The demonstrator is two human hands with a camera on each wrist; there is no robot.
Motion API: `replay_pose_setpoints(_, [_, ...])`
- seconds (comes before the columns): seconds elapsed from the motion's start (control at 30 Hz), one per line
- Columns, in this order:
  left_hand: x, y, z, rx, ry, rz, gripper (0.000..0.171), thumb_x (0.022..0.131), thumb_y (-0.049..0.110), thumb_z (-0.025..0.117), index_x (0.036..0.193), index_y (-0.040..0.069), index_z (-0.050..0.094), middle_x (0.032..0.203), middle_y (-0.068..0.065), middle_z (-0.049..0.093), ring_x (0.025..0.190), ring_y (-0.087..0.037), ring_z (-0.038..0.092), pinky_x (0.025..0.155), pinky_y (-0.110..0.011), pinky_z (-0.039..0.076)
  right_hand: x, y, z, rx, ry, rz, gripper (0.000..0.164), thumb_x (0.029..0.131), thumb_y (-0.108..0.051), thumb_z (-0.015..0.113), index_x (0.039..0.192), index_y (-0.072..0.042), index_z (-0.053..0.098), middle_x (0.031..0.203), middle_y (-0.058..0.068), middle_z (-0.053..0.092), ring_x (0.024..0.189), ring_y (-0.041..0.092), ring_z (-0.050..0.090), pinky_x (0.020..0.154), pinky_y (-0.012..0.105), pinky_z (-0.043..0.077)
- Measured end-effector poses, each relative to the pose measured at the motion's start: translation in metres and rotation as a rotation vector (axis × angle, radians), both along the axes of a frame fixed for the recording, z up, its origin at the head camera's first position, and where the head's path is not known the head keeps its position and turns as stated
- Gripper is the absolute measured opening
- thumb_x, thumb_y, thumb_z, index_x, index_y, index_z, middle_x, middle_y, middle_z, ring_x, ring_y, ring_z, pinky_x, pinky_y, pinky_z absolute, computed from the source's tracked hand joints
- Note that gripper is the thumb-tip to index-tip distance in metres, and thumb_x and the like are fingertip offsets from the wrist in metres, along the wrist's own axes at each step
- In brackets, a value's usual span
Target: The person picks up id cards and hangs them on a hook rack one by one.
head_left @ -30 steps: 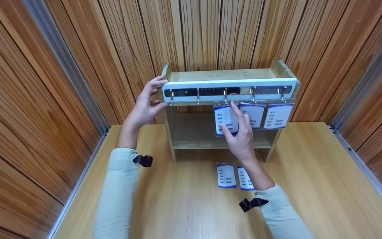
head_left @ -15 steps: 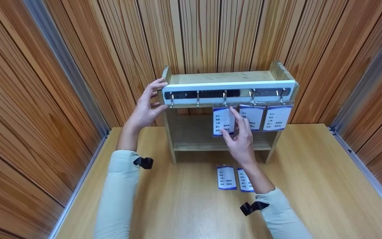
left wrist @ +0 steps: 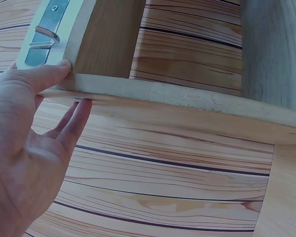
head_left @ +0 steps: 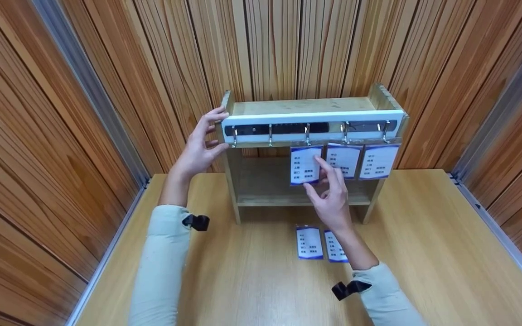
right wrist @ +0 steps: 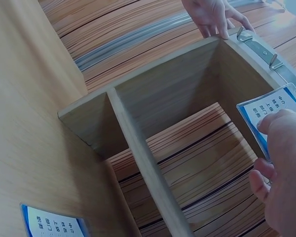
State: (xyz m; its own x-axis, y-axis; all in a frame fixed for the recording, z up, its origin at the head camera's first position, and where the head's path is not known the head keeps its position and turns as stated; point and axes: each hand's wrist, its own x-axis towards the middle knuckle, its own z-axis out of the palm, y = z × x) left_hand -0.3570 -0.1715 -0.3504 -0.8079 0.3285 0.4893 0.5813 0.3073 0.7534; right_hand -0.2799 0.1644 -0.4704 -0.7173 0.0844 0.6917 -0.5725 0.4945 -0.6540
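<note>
My left hand [head_left: 202,142] holds the left end of the wooden shelf [head_left: 304,202], thumb at the white hook rail [head_left: 243,117] and fingertips on the other side of the side panel. From the rail's middle hook [head_left: 307,133] hangs an ID badge [head_left: 303,165] in a clear sleeve, printed white and blue. My right hand [head_left: 332,194] is at this badge, index fingertip on its face near the right edge and thumb tip at its bottom edge. Two more badges hang to the right: one [head_left: 337,156] partly behind my fingers, the other [head_left: 380,163] in full view.
Two further badges lie on the table [head_left: 261,280] before the shelf: one [head_left: 309,243] fully seen, the other [head_left: 333,246] partly covered by my right forearm. The rail's two left hooks [head_left: 270,134] carry no badge. Wood-plank walls [head_left: 270,50] stand behind and at both sides.
My right hand has slid down the middle badge from its top to its lower part, uncovering more of its face. My left hand keeps its place on the shelf.
</note>
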Motion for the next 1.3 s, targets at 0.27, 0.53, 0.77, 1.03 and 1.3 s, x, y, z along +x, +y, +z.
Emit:
replay_pose_setpoints(0.27, [0.000,0.000,0.000,-0.001,0.009,-0.002,0.065,0.106,-0.005,0.070,0.163,0.017,0.047,0.187,-0.001,0.029,0.164,-0.045,0.040,0.129,-0.070,0.045,0.005,0.005,-0.005,-0.015,-0.035,-0.002,0.071,0.102,-0.007,0.082,0.166,-0.015,0.052,0.130,0.017,0.062,0.107,0.033,0.067,0.071,0.019,0.056])
replay_pose_setpoints(0.53, [0.002,0.001,0.000,0.005,-0.004,-0.001,0.066,0.106,-0.004,0.070,0.163,0.018,0.047,0.187,-0.001,0.030,0.165,-0.045,0.040,0.130,-0.071,0.044,0.007,0.011,-0.016,0.009,-0.017,0.016,0.072,0.100,-0.005,0.084,0.165,-0.012,0.054,0.133,0.018,0.065,0.106,0.031,0.069,0.069,0.017,0.056])
replay_pose_setpoints(0.77, [0.001,0.001,0.001,0.000,-0.005,0.002,0.066,0.106,-0.004,0.070,0.163,0.020,0.047,0.187,0.000,0.029,0.166,-0.045,0.039,0.130,-0.070,0.045,0.010,0.015,-0.022,0.011,-0.016,0.022,0.072,0.098,-0.004,0.085,0.164,-0.011,0.056,0.133,0.019,0.066,0.104,0.035,0.071,0.068,0.017,0.058])
replay_pose_setpoints(1.03, [0.000,0.000,0.001,-0.002,-0.007,0.007,0.065,0.106,-0.004,0.070,0.163,0.019,0.048,0.187,0.000,0.029,0.166,-0.045,0.039,0.130,-0.070,0.044,0.014,0.023,-0.031,0.041,-0.017,0.032,0.071,0.099,-0.004,0.084,0.164,-0.013,0.057,0.136,0.019,0.066,0.103,0.037,0.072,0.064,0.016,0.055])
replay_pose_setpoints(1.3, [0.000,0.000,0.000,0.001,-0.004,0.004,0.066,0.105,-0.005,0.070,0.163,0.018,0.048,0.187,-0.001,0.029,0.165,-0.046,0.039,0.129,-0.070,0.046,0.018,0.030,-0.040,0.083,-0.023,0.020,0.072,0.096,-0.003,0.087,0.162,-0.012,0.059,0.135,0.021,0.067,0.101,0.032,0.073,0.063,0.017,0.056])
